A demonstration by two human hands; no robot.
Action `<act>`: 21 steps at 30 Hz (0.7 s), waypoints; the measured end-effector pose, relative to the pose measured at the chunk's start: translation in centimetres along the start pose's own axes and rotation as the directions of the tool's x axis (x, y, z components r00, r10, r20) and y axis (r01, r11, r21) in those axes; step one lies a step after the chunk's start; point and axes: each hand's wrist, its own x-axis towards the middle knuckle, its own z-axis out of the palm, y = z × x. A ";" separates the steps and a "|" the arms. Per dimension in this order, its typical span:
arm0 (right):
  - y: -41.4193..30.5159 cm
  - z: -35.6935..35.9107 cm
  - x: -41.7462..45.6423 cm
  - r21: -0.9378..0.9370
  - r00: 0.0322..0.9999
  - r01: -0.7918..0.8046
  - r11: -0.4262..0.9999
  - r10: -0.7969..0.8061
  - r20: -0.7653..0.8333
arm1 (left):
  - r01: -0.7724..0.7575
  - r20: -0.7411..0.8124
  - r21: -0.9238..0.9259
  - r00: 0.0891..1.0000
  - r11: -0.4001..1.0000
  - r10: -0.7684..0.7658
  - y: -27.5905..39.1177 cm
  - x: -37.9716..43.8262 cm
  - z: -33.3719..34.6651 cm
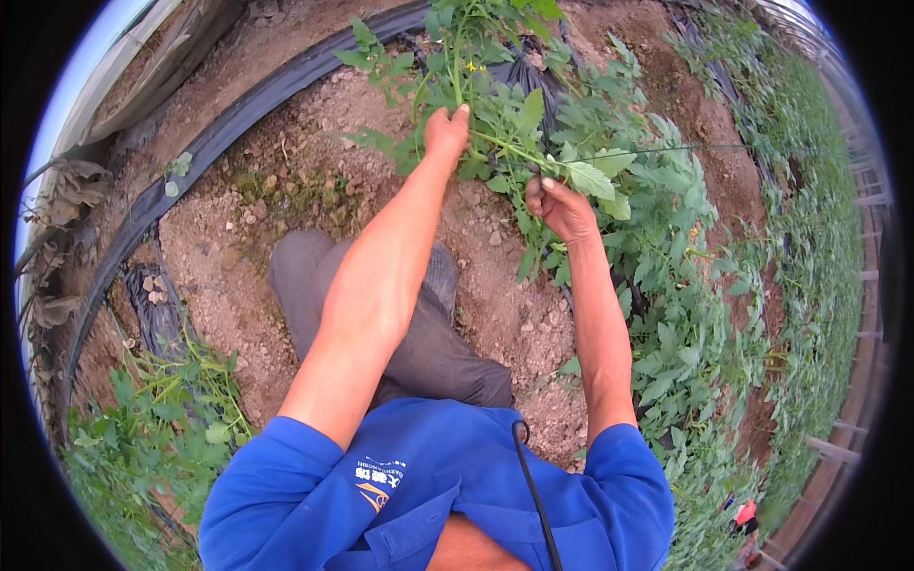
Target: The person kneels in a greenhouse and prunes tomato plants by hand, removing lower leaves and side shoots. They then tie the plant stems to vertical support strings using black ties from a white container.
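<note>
A tomato plant (457, 57) with green leaves and a small yellow flower stands in front of me. Its thick green stem is gripped by my left hand (446, 134), thumb pointing up along it. To the right, my right hand (565, 207) pinches a leafy side shoot (514, 148) between thumb and fingers. That shoot slants from near the left hand down toward the right one. A thin dark string (685, 148) runs off to the right from beside the right hand; whether the fingers hold it too, I cannot tell.
A black irrigation hose (235, 128) curves across the soil (321, 135) ahead and left. Black plastic film (546, 82) lies under the plants. Rows of tomato plants (664, 300) extend right, with more plants (157, 407) at lower left. A plastic greenhouse wall (121, 78) borders the left.
</note>
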 end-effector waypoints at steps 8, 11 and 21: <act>0.9 -1.8 3.7 -0.491 0.836 0.212 0.845 -0.417 -0.357 | 0.274 0.093 -0.461 0.961 0.844 -0.261 -0.3 1.9 -1.2; 0.3 -2.4 4.6 -0.438 0.812 0.122 0.891 -0.343 -0.472 | 0.332 0.112 -0.653 0.931 0.681 -0.347 -1.9 4.1 -2.0; 2.3 4.1 -1.6 -0.873 0.870 -0.042 0.487 -0.411 -0.272 | 0.351 0.357 -0.655 0.924 0.669 -0.136 1.8 -1.5 2.7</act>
